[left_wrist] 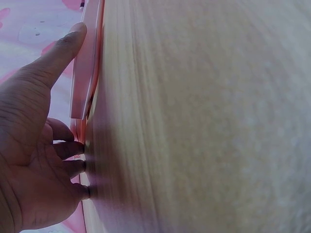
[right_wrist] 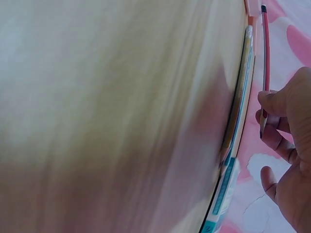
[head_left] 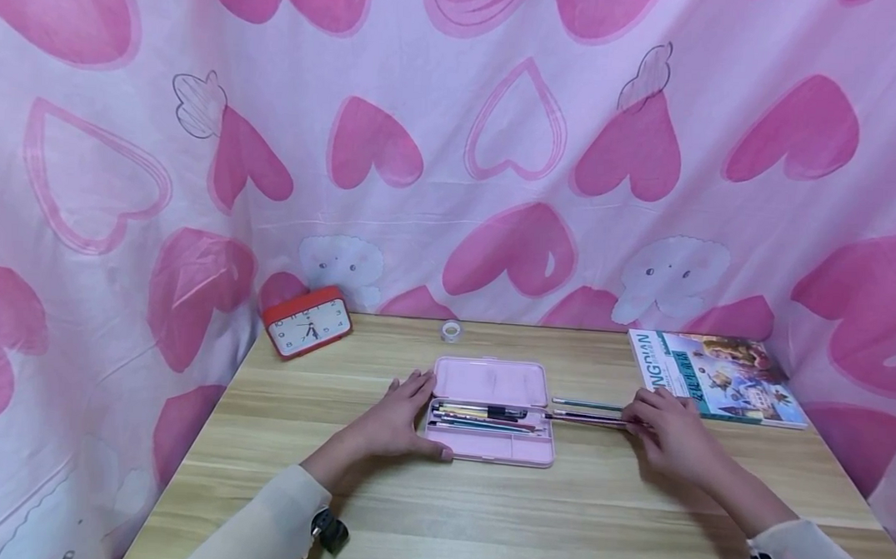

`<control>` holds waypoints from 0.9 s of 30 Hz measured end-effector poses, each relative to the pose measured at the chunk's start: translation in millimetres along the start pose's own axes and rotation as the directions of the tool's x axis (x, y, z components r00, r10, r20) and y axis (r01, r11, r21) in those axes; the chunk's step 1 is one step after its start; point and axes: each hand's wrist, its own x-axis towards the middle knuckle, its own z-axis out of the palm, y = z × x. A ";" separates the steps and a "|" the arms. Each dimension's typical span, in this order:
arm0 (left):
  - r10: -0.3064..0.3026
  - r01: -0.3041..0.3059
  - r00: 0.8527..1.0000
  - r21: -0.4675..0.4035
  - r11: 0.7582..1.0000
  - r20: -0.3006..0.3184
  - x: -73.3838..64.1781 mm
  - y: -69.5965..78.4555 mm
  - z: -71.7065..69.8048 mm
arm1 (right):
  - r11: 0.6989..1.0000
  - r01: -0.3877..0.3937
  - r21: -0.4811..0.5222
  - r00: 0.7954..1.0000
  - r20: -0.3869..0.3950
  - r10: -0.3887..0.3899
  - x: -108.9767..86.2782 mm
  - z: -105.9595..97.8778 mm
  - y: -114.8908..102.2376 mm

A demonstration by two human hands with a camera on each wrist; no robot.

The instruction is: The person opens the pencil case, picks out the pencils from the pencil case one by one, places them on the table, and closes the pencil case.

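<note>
Bench [head_left: 543, 517]: wood-grain top, bearing all items below.

Left hand [head_left: 392, 423]: spread, thumb parted from the fingers, set about the left end of the case; thumb touching its near left corner. Role, as judged: brace. Best kept light and steady, so that the case does not slide or turn.

Right hand [head_left: 670, 427]: pinching a striped pencil, red and dark, between thumb and fingers, close to the sharpened tip; last finger parted from the rest.

Striped pencil [right_wrist: 266, 48]: raised off the bench, roughly level, dark-capped end pointing left and just over the right wall of the case. Handling, as judged: hold it in line with the case's long side and high enough to clear that wall; a grip so near the tip leaves the capped end liable to dip, so a firm pinch matters.

Pencil case [head_left: 500, 460]: pink, mid-bench, open; lid [head_left: 490, 380] laid back on the far side. Contents: pens and pencils [head_left: 479, 418], lying lengthwise, a line to match.

Teal pencil [head_left: 585, 403]: on the bench, right of the case, just beyond the striped one; best left unbrushed by the knuckles.

Magazine [head_left: 744, 384]: far right, flat.

Clock [head_left: 309, 328]: red, far left.

Tape roll [head_left: 452, 330]: far edge.
</note>
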 end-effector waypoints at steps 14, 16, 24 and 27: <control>-0.003 0.003 1.000 0.007 1.000 -0.004 -0.7 0.6 -0.5 | 0.998 -0.058 -0.012 0.997 0.044 0.058 -12.2 -0.3 14.0; -0.007 0.007 1.000 -0.001 1.000 -0.003 -0.9 -0.4 0.0 | 0.998 -0.058 -0.013 0.997 0.043 0.059 -12.2 1.2 14.9; -0.012 0.012 1.000 -0.003 1.000 -0.001 -1.6 -1.6 1.5 | 0.998 -0.053 -0.024 0.998 0.038 0.053 -11.7 5.8 16.9; -0.008 0.008 1.000 -0.002 1.000 -0.003 -1.5 -1.2 1.3 | 0.999 -0.047 -0.028 0.998 0.034 0.048 -11.2 6.0 17.0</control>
